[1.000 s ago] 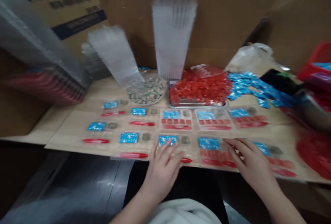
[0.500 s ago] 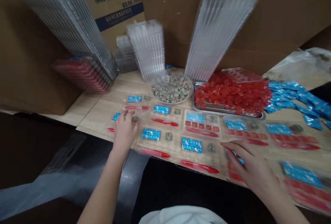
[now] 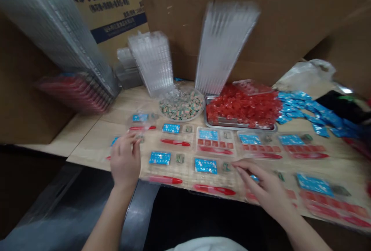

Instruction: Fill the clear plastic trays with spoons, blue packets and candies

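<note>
My left hand [image 3: 126,160] is over a clear tray at the left end of the front row, fingers curled together. A small wrapped sweet [image 3: 140,138] lies just beyond its fingertips, and a blue packet [image 3: 115,141] shows to its left. My right hand [image 3: 266,187] hovers over another filled tray, thumb and forefinger nearly together; anything between them is too small to make out. Its fingertips are beside a green-wrapped sweet [image 3: 226,166] in the neighbouring tray. That tray also has a blue packet [image 3: 205,165] and a red pen-shaped piece [image 3: 214,189].
Behind the tray rows stand a round dish [image 3: 185,119] of small wrapped sweets and a metal tray [image 3: 240,125] heaped with red-wrapped pieces. Blue packets [image 3: 301,106] lie right. Tall stacks of clear trays [image 3: 224,50] and cardboard boxes [image 3: 174,19] line the back.
The view has shifted. My left fingers, spread over the tray before, have drawn together. My right fingertips have moved left, closer to the green-wrapped sweet.
</note>
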{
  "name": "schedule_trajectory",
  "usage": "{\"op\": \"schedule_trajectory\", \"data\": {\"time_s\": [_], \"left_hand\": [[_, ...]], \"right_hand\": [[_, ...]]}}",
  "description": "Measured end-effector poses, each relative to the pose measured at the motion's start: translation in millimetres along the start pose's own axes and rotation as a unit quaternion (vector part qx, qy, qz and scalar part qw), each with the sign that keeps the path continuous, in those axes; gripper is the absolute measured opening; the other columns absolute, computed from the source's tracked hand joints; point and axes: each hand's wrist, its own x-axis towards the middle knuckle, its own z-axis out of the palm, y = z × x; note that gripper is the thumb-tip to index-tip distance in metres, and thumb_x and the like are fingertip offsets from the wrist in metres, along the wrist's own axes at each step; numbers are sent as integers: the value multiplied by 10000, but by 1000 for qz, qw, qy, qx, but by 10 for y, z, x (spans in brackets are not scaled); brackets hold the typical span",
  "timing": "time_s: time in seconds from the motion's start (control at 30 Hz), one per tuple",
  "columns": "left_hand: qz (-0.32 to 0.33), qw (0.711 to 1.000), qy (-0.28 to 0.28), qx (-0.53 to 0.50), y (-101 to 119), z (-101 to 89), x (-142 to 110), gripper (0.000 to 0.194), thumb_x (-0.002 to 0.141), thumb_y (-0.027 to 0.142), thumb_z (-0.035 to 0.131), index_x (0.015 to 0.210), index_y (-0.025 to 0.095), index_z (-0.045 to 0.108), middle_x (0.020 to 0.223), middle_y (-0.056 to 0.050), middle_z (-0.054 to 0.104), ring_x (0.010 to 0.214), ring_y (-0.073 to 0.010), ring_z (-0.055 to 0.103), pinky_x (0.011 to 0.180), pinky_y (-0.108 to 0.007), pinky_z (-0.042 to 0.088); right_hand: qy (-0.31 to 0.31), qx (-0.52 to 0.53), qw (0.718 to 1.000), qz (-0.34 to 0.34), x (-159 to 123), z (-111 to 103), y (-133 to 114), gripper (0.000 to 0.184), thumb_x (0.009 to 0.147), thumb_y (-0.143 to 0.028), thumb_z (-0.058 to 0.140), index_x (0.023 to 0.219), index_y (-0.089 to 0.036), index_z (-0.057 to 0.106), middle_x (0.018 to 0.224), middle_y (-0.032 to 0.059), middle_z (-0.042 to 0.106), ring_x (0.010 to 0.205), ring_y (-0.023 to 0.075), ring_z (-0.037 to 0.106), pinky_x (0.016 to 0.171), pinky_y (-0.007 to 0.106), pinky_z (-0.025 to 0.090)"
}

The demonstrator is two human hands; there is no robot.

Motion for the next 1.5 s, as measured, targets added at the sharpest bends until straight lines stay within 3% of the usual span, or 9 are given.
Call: {"op": "schedule_trajectory", "data": {"time_s": [0.2, 0.37, 0.5, 0.67, 0.73, 0.9, 1.0, 1.17, 1.5], "left_hand": [[198, 956, -62, -208, 780, -164, -362, 229, 773, 51, 582, 948, 197, 565, 1040, -55, 659, 1100, -204, 584, 929, -346, 490], [282, 909, -126, -279, 1219, -27, -578, 212, 808, 72, 555, 977, 195, 590, 1069, -44, 666, 1144, -192, 557, 939, -306, 494], [31, 902, -188, -388, 1485, 15, -669, 324, 849, 202, 542, 1165, 216, 476, 1307, -137, 498, 1217, -244, 492, 943, -408, 488], [-310, 679, -347, -568, 1739, 5, -632, 399, 923, 410, 361, 1275, 221, 341, 1179, -141, 590, 895, -188, 669, 727, -326, 564], [-363, 645, -365, -564, 1698, 20, -531, 410, 872, 461, 456, 1194, 210, 425, 1038, -88, 642, 759, -165, 674, 659, -306, 558], [-291, 715, -408, -487, 1314, 212, -201, 481, 747, 469, 610, 1123, 181, 525, 772, -2, 601, 537, -131, 602, 486, -264, 494], [-153, 792, -436, -399, 1168, 357, -85, 359, 786, 406, 574, 1071, 187, 580, 793, -27, 620, 628, -170, 621, 588, -334, 527], [53, 942, -228, -239, 1299, 296, -257, 285, 814, 290, 564, 1087, 215, 599, 1157, -109, 570, 1089, -269, 542, 924, -473, 449], [211, 918, -260, -214, 1471, 62, -708, 268, 841, 128, 487, 1058, 234, 602, 1158, -61, 622, 1092, -238, 562, 887, -418, 513]], "right_hand": [[-111, 411, 892, 153, 196, 229, -313, 487, 828, -548, 463, 1183, -223, 539, 1041, 101, 661, 813, 195, 639, 525, 262, 483], [0, 444, 874, 200, 196, 37, -162, 435, 778, -454, 584, 1128, -203, 520, 864, 59, 676, 653, 148, 628, 430, 195, 372], [62, 470, 849, 231, 21, -13, -49, 389, 749, -391, 645, 1061, -200, 511, 840, 36, 670, 633, 127, 613, 470, 198, 391], [52, 481, 844, 231, -125, 119, -31, 369, 774, -421, 617, 1051, -214, 491, 870, 36, 666, 695, 144, 619, 564, 246, 460], [10, 424, 881, 211, -119, 76, 46, 355, 803, -452, 568, 1063, -218, 505, 903, 41, 658, 758, 163, 624, 603, 271, 480], [79, 72, 989, 104, 270, -427, 516, 246, 845, -376, 486, 934, -187, 617, 894, 50, 659, 818, 178, 605, 694, 290, 473], [103, -154, 976, 111, 736, -737, 796, 211, 837, -233, 459, 909, -170, 647, 908, 55, 685, 826, 166, 615, 731, 262, 452], [118, -256, 947, 153, 1376, -829, 1001, 204, 806, -168, 472, 866, -134, 664, 911, 121, 692, 889, 208, 622, 771, 279, 423], [92, -235, 956, 149, 1629, -581, 1142, 188, 723, -153, 587, 902, -139, 643, 967, 112, 670, 931, 202, 610, 815, 280, 427]]}}
